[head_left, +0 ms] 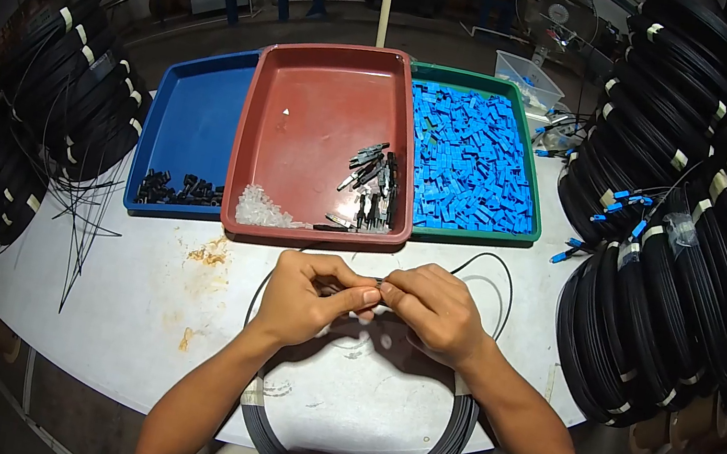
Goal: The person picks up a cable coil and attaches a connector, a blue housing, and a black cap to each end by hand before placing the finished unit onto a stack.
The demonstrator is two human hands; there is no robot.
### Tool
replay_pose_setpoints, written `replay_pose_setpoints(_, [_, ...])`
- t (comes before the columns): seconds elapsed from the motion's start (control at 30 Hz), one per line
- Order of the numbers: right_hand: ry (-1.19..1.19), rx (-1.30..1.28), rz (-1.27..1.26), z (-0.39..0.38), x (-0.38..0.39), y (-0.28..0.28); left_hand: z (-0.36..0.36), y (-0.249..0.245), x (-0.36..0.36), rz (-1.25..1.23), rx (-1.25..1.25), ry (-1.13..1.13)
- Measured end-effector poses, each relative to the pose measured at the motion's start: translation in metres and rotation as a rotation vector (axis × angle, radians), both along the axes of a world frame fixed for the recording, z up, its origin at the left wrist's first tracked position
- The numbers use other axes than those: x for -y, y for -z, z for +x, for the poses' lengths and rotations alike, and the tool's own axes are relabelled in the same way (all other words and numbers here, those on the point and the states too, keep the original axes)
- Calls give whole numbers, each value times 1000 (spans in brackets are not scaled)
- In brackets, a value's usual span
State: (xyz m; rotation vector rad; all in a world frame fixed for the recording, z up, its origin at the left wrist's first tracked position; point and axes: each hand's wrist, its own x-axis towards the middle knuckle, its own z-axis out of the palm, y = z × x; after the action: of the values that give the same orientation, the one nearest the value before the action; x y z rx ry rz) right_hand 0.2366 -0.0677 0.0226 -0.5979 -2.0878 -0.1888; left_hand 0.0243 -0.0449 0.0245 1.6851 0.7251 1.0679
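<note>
My left hand (312,298) and my right hand (434,310) meet just in front of the red tray (303,238). Their fingertips pinch a small dark piece (380,283) between them, mostly hidden by the fingers. A coil of black cable (271,449) lies below my hands at the table's front edge, with a loose loop rising behind my right hand. In the red tray are clear small parts (262,209) and black and grey connector pieces (380,172). Blue connectors (472,164) fill the green tray (535,228).
A blue tray (198,91) with black parts (180,190) stands at the left. Stacked black cable coils flank the table (112,329) on the left (86,91) and right (659,318). A clear box (528,76) and a fan (557,13) are behind.
</note>
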Motion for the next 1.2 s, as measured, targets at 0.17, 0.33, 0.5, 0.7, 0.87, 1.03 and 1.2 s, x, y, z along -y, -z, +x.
replay_pose_setpoints(0.17, [-21,-152,-245,-1,4,3,7,5,-1,632,-112,-55])
replay_pose_setpoints(0.33, [-143,-306,-1259,11,-5,7,3,0,-7,1327,-402,-43])
replay_pose_setpoints(0.5, [-52,-128,-186,-4,-4,4,0,0,0,462,-201,-132])
replay_pose_setpoints(0.7, [44,50,93,1,5,-4,1,2,2,-72,25,98])
replay_pose_setpoints(0.87, [-106,-323,-1287,10,1,-3,7,-1,-7,1330,-317,-38])
replay_pose_setpoints(1.03, [-15,-85,-271,0,2,0,2,3,0,413,-158,-141])
replay_pose_setpoints(1.2, [25,97,76,0,4,-6,0,-4,-2,-265,23,101])
